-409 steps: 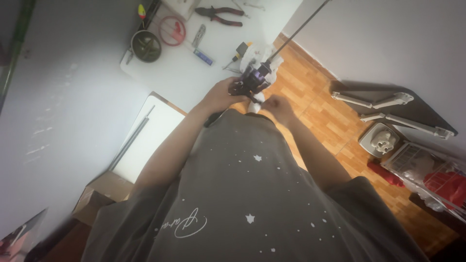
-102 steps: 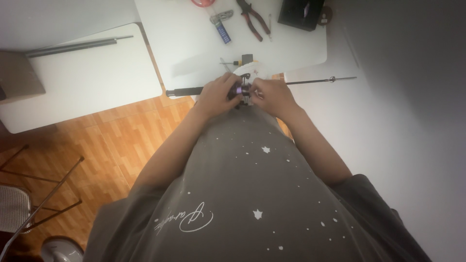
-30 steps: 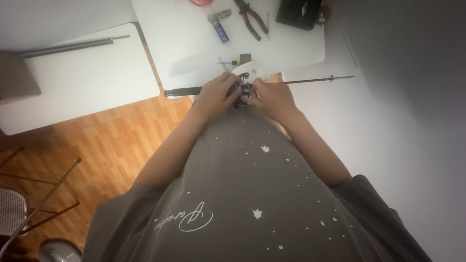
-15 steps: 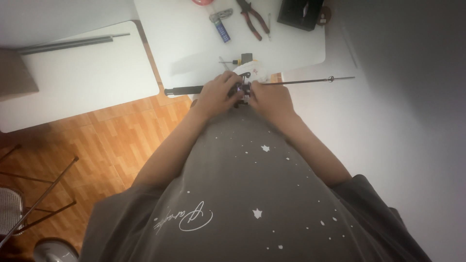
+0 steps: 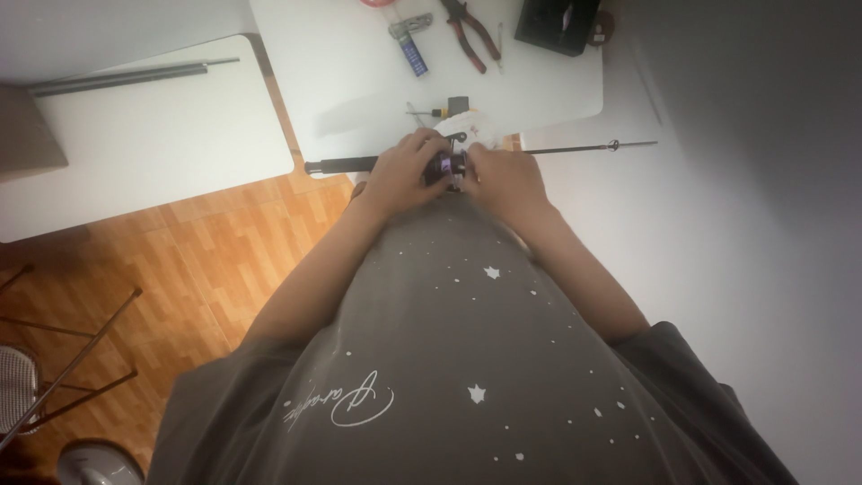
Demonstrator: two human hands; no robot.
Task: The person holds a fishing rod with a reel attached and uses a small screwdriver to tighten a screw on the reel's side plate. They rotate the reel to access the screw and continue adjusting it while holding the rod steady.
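I hold a fishing rod (image 5: pixel 575 148) level in front of my chest, over the near edge of a white table (image 5: pixel 359 81). Its dark handle (image 5: pixel 337 165) sticks out to the left and its thin shaft runs right to a small guide ring. My left hand (image 5: pixel 404 171) wraps the rod just behind a dark purple reel (image 5: pixel 446 165). My right hand (image 5: pixel 503 175) closes on the reel and rod from the other side. The reel is mostly hidden between my fingers.
On the table lie red-handled pliers (image 5: pixel 467 31), a blue and grey tool (image 5: pixel 410 40), a black box (image 5: pixel 557 18), a small screwdriver (image 5: pixel 426 111) and white paper (image 5: pixel 467 124). A second white table (image 5: pixel 144 144) with a grey rod (image 5: pixel 126 76) stands left. Chair legs (image 5: pixel 63 368) stand on the wooden floor.
My hands stay on the reel with only slight finger movement. The rod keeps its level position; much earlier it pointed up and away while I faced another way.
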